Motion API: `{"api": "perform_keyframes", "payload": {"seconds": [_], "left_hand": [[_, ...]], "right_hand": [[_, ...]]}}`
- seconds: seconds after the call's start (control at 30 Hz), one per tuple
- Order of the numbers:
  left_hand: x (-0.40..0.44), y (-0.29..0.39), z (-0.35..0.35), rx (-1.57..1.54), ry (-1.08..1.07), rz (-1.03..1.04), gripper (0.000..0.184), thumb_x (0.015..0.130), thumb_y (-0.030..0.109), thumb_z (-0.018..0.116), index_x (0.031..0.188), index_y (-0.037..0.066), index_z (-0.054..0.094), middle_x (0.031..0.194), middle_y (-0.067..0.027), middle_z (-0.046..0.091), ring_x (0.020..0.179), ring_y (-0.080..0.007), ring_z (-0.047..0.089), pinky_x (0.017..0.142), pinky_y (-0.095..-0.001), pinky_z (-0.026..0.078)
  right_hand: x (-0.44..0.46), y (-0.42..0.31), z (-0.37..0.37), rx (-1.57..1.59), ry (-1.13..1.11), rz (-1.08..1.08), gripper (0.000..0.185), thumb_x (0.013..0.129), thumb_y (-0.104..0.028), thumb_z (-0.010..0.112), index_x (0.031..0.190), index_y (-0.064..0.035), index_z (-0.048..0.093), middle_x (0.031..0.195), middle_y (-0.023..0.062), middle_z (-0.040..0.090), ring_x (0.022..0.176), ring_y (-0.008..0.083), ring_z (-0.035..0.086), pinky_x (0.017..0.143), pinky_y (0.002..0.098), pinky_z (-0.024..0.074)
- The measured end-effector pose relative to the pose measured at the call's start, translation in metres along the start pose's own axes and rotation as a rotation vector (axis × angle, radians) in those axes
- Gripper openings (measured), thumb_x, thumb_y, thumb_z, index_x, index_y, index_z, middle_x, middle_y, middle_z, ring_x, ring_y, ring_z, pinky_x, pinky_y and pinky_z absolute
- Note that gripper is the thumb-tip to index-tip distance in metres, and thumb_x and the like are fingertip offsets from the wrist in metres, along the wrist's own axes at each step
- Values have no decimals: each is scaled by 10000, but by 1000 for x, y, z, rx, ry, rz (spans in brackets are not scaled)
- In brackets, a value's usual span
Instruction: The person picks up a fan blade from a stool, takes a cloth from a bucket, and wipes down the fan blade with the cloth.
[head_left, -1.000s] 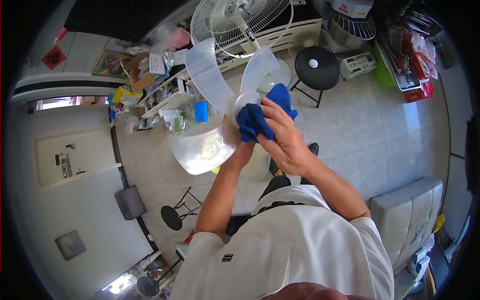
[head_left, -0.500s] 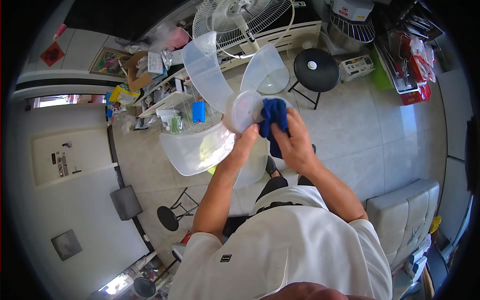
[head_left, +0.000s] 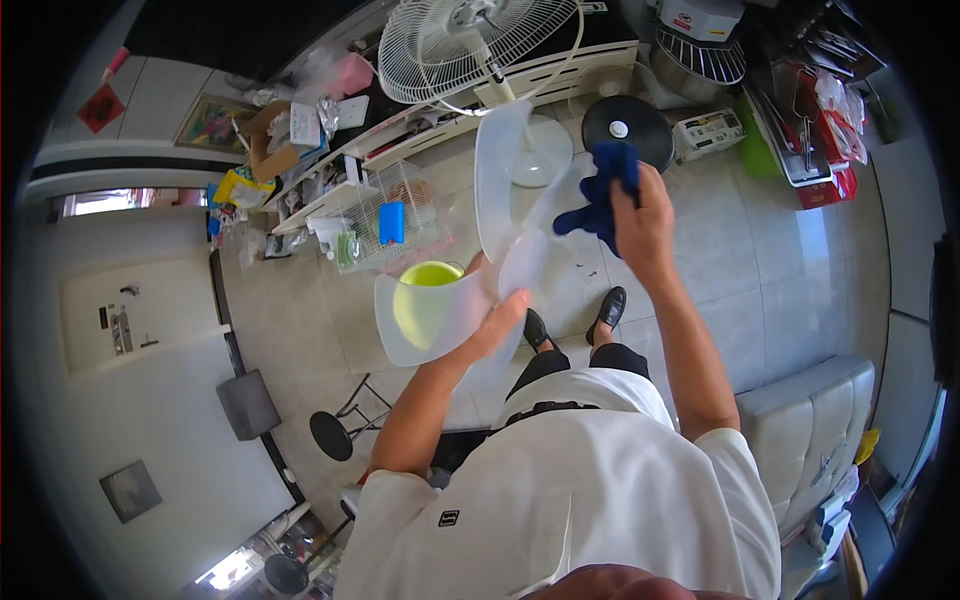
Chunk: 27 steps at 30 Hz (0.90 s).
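A translucent plastic fan blade piece [head_left: 432, 318] with several broad blades is held by my left hand [head_left: 497, 322], whose fingers close on it near its round hub. One blade points up toward the standing fan [head_left: 470, 45]; another reaches left over a yellow-green bucket [head_left: 432, 273]. My right hand [head_left: 645, 225] is raised to the right of the blades, its fingers closed on a dark blue cloth [head_left: 605, 195]. The cloth hangs bunched toward the left, beside the blade piece. Part of my left hand is behind the hub.
A wire cage with a blue object [head_left: 391, 223] stands left of the bucket. Beyond my right hand is a black round stool [head_left: 640, 120]. The fan's round base [head_left: 540, 165] rests on the tiled floor. A pale padded seat [head_left: 805, 430] is at the right.
The blue cloth has come away from the hub, moving right and up with my right hand. The blade piece has turned and tilted in my left hand, uncovering the bucket.
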<state>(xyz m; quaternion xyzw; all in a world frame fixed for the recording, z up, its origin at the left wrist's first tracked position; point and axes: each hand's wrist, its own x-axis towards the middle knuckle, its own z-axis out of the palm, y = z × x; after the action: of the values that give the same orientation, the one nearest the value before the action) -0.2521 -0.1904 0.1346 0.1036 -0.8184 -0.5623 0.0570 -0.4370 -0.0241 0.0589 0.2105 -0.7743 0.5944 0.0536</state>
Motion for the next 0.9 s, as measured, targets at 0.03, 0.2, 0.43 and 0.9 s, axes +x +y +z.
{"api": "perform_keyframes", "payload": {"seconds": [0.03,0.2,0.43,0.9], "left_hand": [[1,-1,-4,110,31,-22,500,872,126,692,1336,6,551,1069,-113,644,993,-235,607,864,-375,491],[19,-34,-12,751,263,317,641,747,30,717,1366,29,551,857,-126,568,811,-335,544,719,-446,465],[30,-24,21,1139,154,396,580,832,53,647,1401,75,540,870,-71,563,809,-249,531,715,-379,471],[-6,6,-17,459,300,318,536,822,45,712,1329,-20,550,1274,-198,604,1166,-343,596,1014,-441,472]], "right_hand": [[-3,-5,-6,319,-74,456,233,1019,-51,529,1220,3,634,1169,149,691,954,228,704,806,348,572],[-26,4,-18,1021,-66,847,307,1049,-154,538,1317,-5,560,1134,133,699,940,233,720,810,374,609],[-71,-6,-3,1210,-550,949,721,905,-349,755,1443,25,453,1348,154,593,1266,278,573,1093,443,440],[-57,-20,-24,1320,-586,977,514,940,-325,644,1350,-31,549,1138,169,691,1014,263,695,841,386,587]]}}
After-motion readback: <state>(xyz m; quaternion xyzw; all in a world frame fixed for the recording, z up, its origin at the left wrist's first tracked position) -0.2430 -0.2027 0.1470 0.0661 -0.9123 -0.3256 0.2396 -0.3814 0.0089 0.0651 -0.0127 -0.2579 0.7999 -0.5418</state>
